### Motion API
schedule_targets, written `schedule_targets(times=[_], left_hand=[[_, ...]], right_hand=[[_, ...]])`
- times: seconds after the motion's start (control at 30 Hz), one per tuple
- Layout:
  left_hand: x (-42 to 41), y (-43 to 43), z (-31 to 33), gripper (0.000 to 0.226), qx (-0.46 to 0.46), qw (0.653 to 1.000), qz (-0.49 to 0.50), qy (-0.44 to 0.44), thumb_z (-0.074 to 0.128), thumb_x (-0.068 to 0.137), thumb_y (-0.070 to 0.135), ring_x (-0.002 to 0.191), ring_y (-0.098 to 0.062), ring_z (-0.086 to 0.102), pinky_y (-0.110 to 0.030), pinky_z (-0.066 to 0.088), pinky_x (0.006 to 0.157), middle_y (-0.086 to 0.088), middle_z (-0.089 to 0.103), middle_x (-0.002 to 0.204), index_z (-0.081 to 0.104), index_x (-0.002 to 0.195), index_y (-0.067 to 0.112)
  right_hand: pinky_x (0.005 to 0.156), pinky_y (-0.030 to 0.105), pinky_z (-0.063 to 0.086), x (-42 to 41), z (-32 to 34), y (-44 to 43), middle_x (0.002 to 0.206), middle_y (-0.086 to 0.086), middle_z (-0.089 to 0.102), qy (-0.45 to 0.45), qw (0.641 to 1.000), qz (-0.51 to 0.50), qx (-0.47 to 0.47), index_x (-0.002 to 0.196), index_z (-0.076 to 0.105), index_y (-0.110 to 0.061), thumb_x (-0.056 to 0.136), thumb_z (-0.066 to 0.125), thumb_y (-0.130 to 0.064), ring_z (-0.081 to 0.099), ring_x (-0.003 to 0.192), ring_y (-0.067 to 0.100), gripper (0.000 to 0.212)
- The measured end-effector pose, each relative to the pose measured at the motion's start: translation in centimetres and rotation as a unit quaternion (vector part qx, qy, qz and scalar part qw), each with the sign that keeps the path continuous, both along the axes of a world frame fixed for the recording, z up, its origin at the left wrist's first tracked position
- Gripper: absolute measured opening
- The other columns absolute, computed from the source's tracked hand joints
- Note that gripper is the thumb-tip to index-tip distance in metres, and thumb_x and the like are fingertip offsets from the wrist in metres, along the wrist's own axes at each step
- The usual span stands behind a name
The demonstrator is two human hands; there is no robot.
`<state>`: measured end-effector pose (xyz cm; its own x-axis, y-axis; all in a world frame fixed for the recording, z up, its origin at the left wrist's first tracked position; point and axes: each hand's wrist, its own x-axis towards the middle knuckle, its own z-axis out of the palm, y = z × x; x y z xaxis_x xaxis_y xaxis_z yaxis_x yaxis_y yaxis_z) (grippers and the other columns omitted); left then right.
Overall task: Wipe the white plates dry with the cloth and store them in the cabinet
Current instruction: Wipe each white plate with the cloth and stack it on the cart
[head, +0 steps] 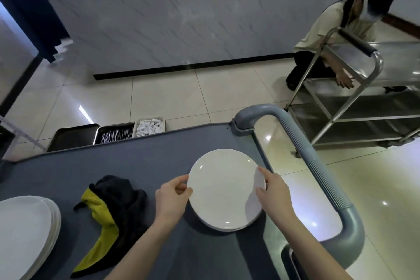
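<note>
- white plate (223,188) lies flat on the right part of a grey cart (136,166); a second rim shows under its near edge, so it seems to sit on another plate.
- left hand (172,198) has its grip clamped on the plate's left rim, thumb and fingers pinching the edge.
- right hand (272,191) has its grip clamped on the right rim, thumb and fingers closed over the edge.
- dark cloth (113,207) with a yellow-green side lies crumpled on the cart, just left of the left hand and apart from the plate.
- stack of plates (25,229), also white, sits at the cart's near left, cut off by the picture edge.
- grey handle (318,166) loops round the cart's right end.
- beyond the cart's far edge are a dark tray (72,136), a tray of cutlery (116,135) and a white bin (150,127) of small white packets.
- steel trolley (363,107) stands on the tiled floor (159,93) at the right, with a person (329,29) crouching behind it.
</note>
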<state>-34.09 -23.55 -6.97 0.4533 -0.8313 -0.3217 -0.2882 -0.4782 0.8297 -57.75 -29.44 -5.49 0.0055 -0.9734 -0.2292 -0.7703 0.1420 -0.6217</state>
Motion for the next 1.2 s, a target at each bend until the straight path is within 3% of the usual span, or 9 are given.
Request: schedule_targets(times=[0.1, 0.23, 0.33, 0.43, 0.5, 0.77, 0.93, 1.07, 1.2], left_hand=[[-0.4, -0.1, 0.2, 0.037, -0.005, 1.000, -0.003, -0.030, 0.065, 0.080, 0.009, 0.073, -0.001, 0.066, -0.002, 0.040, 0.059, 0.010, 0.071, 0.073, 0.074, 0.101, 0.038], [-0.7, -0.2, 0.5, 0.039, -0.002, 0.998, -0.026, -0.064, 0.060, 0.080, 0.006, 0.075, -0.011, 0.065, -0.006, 0.044, 0.060, 0.006, 0.069, 0.073, 0.074, 0.097, 0.038], [-0.9, -0.1, 0.4, 0.031, -0.008, 0.996, -0.033, -0.082, 0.057, 0.079, 0.005, 0.075, -0.015, 0.064, -0.021, 0.051, 0.069, 0.004, 0.069, 0.072, 0.073, 0.085, 0.031], [-1.1, 0.0, 0.1, 0.017, -0.008, 0.994, -0.041, -0.101, 0.054, 0.081, 0.004, 0.078, -0.026, 0.061, -0.039, 0.052, 0.074, -0.004, 0.067, 0.075, 0.069, 0.084, 0.011], [-1.3, 0.1, -0.1, 0.013, -0.006, 0.992, -0.043, -0.120, 0.053, 0.081, 0.004, 0.078, -0.029, 0.059, -0.044, 0.051, 0.074, -0.007, 0.065, 0.076, 0.066, 0.082, 0.006], [-1.7, 0.3, -0.5, 0.011, -0.019, 0.978, -0.065, -0.198, 0.055, 0.089, 0.008, 0.080, -0.031, 0.059, -0.045, 0.049, 0.074, -0.010, 0.063, 0.078, 0.062, 0.083, 0.002], [-1.7, 0.7, -1.0, 0.017, -0.032, 0.962, -0.094, -0.255, 0.052, 0.094, 0.013, 0.074, -0.026, 0.054, -0.038, 0.045, 0.069, -0.007, 0.060, 0.074, 0.058, 0.081, 0.005], [-1.4, 1.2, -1.3, 0.018, -0.037, 0.943, -0.116, -0.308, 0.055, 0.097, 0.024, 0.088, -0.019, 0.058, -0.033, 0.046, 0.069, 0.004, 0.069, 0.088, 0.068, 0.105, 0.016], [-0.5, 2.2, -2.1, 0.033, -0.068, 0.939, -0.155, -0.301, 0.061, 0.094, 0.030, 0.101, -0.016, 0.059, -0.031, 0.047, 0.070, 0.009, 0.070, 0.102, 0.064, 0.125, 0.019]], right_hand=[[0.078, 0.023, 0.037, 0.4, -0.5, 0.5, 0.116, 0.006, 0.049, 0.010, 1.000, -0.015, -0.017, 0.145, 0.037, -0.019, 0.089, 0.049, -0.001, 0.046, 0.093, 0.016, 0.059], [0.081, 0.020, 0.035, 0.7, -1.2, 1.1, 0.112, 0.002, 0.043, 0.031, 0.999, -0.015, -0.041, 0.146, 0.035, -0.018, 0.093, 0.049, -0.003, 0.041, 0.095, 0.014, 0.057], [0.084, 0.018, 0.031, 0.9, -1.7, 1.3, 0.119, 0.004, 0.043, 0.041, 0.998, -0.015, -0.054, 0.146, 0.034, -0.015, 0.095, 0.047, -0.002, 0.038, 0.101, 0.013, 0.055], [0.087, 0.018, 0.030, 1.1, -2.1, 1.6, 0.126, 0.006, 0.045, 0.040, 0.996, -0.019, -0.071, 0.145, 0.036, -0.013, 0.095, 0.046, -0.001, 0.039, 0.112, 0.017, 0.053], [0.087, 0.019, 0.030, 1.1, -2.4, 1.9, 0.127, 0.005, 0.046, 0.033, 0.995, -0.027, -0.088, 0.144, 0.038, -0.012, 0.095, 0.047, 0.000, 0.038, 0.113, 0.018, 0.052], [0.090, 0.023, 0.033, 1.6, -3.5, 3.2, 0.128, 0.008, 0.053, 0.019, 0.988, -0.057, -0.143, 0.137, 0.048, -0.006, 0.092, 0.053, 0.002, 0.040, 0.114, 0.023, 0.046], [0.095, 0.033, 0.039, 1.6, -3.9, 3.3, 0.127, 0.008, 0.057, 0.053, 0.984, -0.060, -0.158, 0.134, 0.051, -0.005, 0.092, 0.055, -0.001, 0.039, 0.115, 0.025, 0.042], [0.098, 0.032, 0.039, 1.6, -4.2, 3.7, 0.133, 0.005, 0.054, 0.061, 0.983, -0.057, -0.163, 0.137, 0.048, -0.008, 0.094, 0.053, -0.005, 0.040, 0.120, 0.023, 0.043], [0.111, 0.032, 0.030, 1.8, -4.5, 4.0, 0.148, 0.003, 0.042, 0.082, 0.984, -0.042, -0.152, 0.143, 0.040, -0.009, 0.098, 0.046, -0.010, 0.036, 0.133, 0.021, 0.045]])
